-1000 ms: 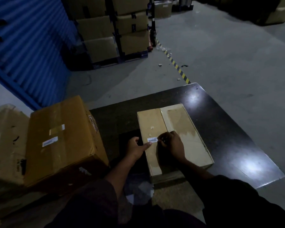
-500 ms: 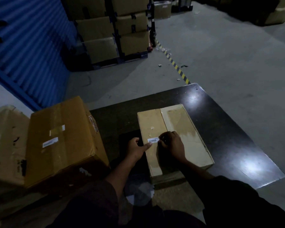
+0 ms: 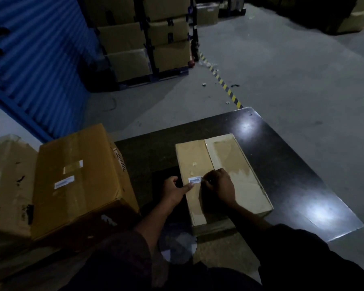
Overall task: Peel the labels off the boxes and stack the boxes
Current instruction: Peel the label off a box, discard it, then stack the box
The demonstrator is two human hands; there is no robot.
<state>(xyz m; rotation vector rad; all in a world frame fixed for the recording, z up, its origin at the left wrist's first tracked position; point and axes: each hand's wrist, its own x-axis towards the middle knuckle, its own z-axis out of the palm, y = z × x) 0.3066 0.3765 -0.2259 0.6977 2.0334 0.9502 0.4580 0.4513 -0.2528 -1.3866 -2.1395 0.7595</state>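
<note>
A flat pale cardboard box lies on a dark glossy table. A small white barcode label sticks to its top near the left edge. My right hand has its fingers curled and picks at the label's right end. My left hand holds the box's left edge, its thumb pressing the top just below the label. A larger brown box with a white label stands to the left.
A worn, torn box sits at the far left. Stacked cartons on a pallet stand beyond, beside a blue corrugated wall. Yellow-black floor tape runs across the grey concrete floor.
My right hand has shifted slightly at the label's right end. The box and my left hand stay where they were.
</note>
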